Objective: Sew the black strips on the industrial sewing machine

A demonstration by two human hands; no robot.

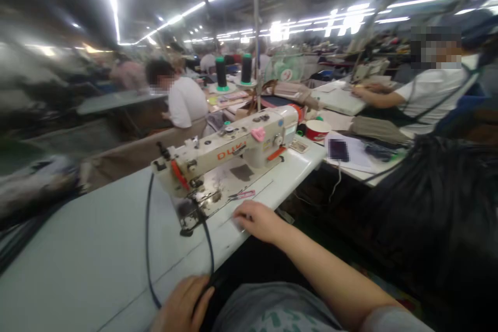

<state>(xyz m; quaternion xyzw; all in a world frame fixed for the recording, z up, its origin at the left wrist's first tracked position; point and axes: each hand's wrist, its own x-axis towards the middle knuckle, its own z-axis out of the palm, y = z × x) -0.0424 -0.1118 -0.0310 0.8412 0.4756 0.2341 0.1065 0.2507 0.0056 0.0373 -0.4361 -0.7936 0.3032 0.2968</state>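
A white sewing machine (233, 148) stands on the pale table (93, 249). A dark narrow strap (148, 233) loops over the table at its left, and another length (208, 241) runs from under the needle area down to my left hand (187, 303). That hand, blurred at the bottom edge, has its fingers closed on the strap. My right hand (259, 220) rests at the table's front edge with curled fingers close together; whatever lies under its fingertips is too small to name. Pink-handled thread snips (243, 195) lie on the machine bed just beyond it.
Two dark thread cones (221, 75) stand behind the machine. A red-and-white tub (318, 130) and white paper (358, 155) are to the right. Black material (436, 218) is heaped at the right. One person in white sits behind at left, another at right.
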